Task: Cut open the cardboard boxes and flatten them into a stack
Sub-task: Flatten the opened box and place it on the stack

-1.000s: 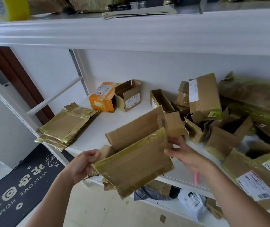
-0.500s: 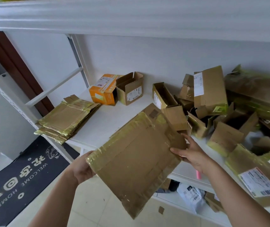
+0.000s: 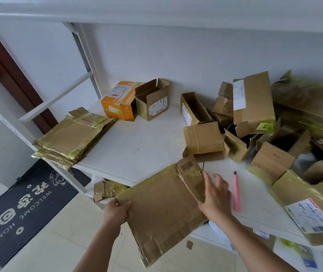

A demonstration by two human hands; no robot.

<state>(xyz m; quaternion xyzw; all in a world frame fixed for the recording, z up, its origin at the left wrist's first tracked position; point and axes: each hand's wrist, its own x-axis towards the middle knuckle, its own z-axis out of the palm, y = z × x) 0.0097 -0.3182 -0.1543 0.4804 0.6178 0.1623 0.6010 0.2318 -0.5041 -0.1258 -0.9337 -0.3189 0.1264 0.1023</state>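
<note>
A flattened brown box [image 3: 162, 209] wrapped in yellowish tape lies tilted over the front edge of the white shelf [image 3: 143, 146]. My left hand [image 3: 117, 211] grips its near left corner. My right hand [image 3: 215, 195] rests flat on its right side, pressing a folded flap with the fingers spread. A stack of flattened boxes [image 3: 72, 136] sits at the shelf's left end. A pink utility knife [image 3: 236, 191] lies on the shelf just right of my right hand. A small closed taped box [image 3: 203, 141] stands behind the flattened one.
An orange box [image 3: 119, 103] and an open brown box [image 3: 152, 100] stand at the back. A heap of several opened boxes [image 3: 270, 134] fills the right side. A crumpled box [image 3: 107, 190] lies on the lower shelf. A dark welcome mat [image 3: 19, 209] covers the floor at left.
The box went from half-folded to flat and came down onto the shelf's front edge. My right hand moved from its edge onto its top. The pink knife now lies uncovered.
</note>
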